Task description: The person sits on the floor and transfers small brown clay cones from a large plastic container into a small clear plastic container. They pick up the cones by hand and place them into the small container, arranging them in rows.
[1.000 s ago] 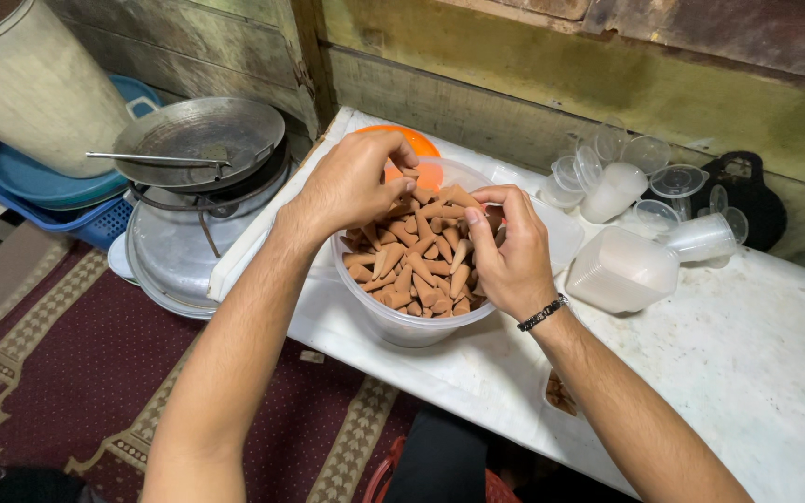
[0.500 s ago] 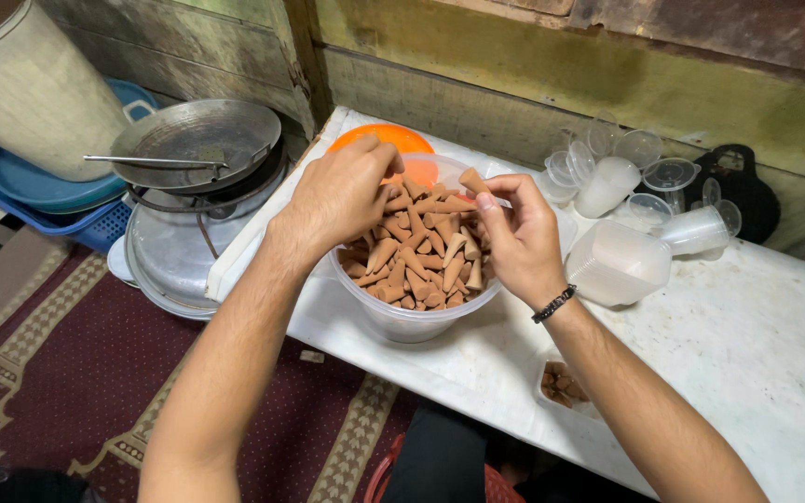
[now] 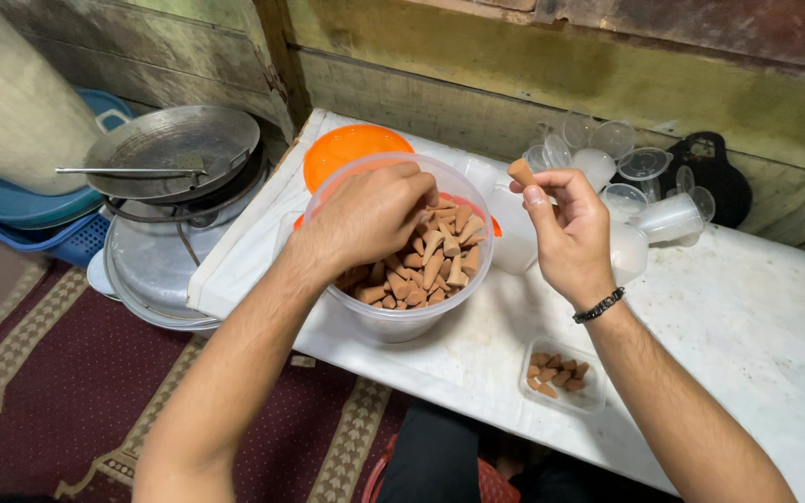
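**Here, cones out of the tub**

Leftmost, steel pans [image 3: 174, 149] stacked beside the table [image 3: 757, 317]. Left hand [image 3: 370, 212] down in the tub [image 3: 401, 321], fingers curled among brown cones [image 3: 440, 256]. Right hand [image 3: 570, 233] raised, fingers pinching one cone [image 3: 521, 171]. Below, small tray [image 3: 561, 375] with a few cones. Behind, clear cups [image 3: 645, 168].

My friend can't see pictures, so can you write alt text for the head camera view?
A person's left hand digs into a clear tub of small brown cones on a white table, while the right hand pinches one cone above it. A small tray holding a few cones sits nearby, with empty clear cups behind.
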